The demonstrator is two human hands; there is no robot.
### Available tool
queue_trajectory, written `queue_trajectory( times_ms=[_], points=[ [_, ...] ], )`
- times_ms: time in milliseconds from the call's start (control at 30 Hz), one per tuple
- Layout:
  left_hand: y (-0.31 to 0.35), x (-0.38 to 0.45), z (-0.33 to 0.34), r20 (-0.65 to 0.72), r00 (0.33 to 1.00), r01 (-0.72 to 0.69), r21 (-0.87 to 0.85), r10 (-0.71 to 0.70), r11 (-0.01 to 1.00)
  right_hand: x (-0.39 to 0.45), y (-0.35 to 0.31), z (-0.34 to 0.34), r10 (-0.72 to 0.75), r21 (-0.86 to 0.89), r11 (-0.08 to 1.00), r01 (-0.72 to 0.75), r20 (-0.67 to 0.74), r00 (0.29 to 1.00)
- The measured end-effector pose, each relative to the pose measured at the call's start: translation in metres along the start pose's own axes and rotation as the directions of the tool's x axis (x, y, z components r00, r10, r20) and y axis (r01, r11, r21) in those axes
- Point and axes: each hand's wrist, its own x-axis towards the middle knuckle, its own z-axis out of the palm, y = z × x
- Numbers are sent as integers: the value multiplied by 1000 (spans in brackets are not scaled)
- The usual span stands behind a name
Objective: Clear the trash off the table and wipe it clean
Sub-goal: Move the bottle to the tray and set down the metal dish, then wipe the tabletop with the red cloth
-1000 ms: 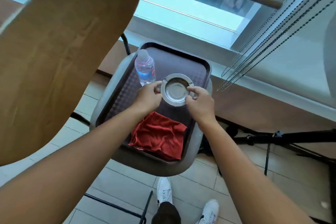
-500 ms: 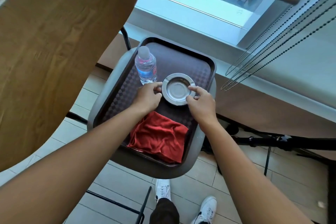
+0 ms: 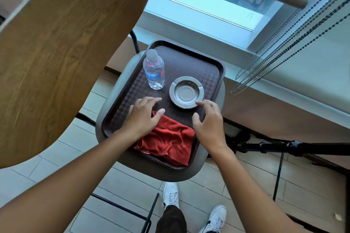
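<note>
A dark brown tray (image 3: 212, 66) rests on a grey chair seat (image 3: 111, 104). On it stand a clear water bottle (image 3: 154, 71) at the far left and a round metal ashtray (image 3: 186, 92) to its right. A crumpled red cloth (image 3: 168, 142) lies at the tray's near end. My left hand (image 3: 143, 117) hovers open above the tray, its thumb over the cloth's far corner. My right hand (image 3: 207, 119) is open just in front of the ashtray, a fingertip close to its rim. Neither hand holds anything.
The round wooden table (image 3: 62, 47) fills the upper left, beside the chair. A window sill and hanging blind cords (image 3: 280, 47) are at the right. A black tripod leg (image 3: 295, 148) crosses the floor at right. My white shoes (image 3: 171, 195) stand on tiles below.
Both hands have let go of the ashtray, which now sits on the tray, and have drawn back toward me with fingers spread.
</note>
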Motion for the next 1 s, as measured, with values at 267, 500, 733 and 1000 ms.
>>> queue_trajectory(
  times_ms=[267, 500, 733, 1000],
  points=[
    [-18, -41, 8, -10, 997, -76, 177, 79, 981, -48, 10, 25, -168, -163, 967, 197, 178, 970],
    [-11, -50, 16, -12, 994, 112, 50, -111, 992, -70, 9, 33, -171, -262, 941, 215, 181, 968],
    [-5, -57, 17, -4, 998, 59, 15, -59, 998, -72, -6, 24, -102, -154, 978, 139, 227, 968],
    [16, -69, -14, 124, 991, 59, -141, -41, 988, -68, -19, -7, -63, -3, 998, 65, 213, 975]
  ],
)
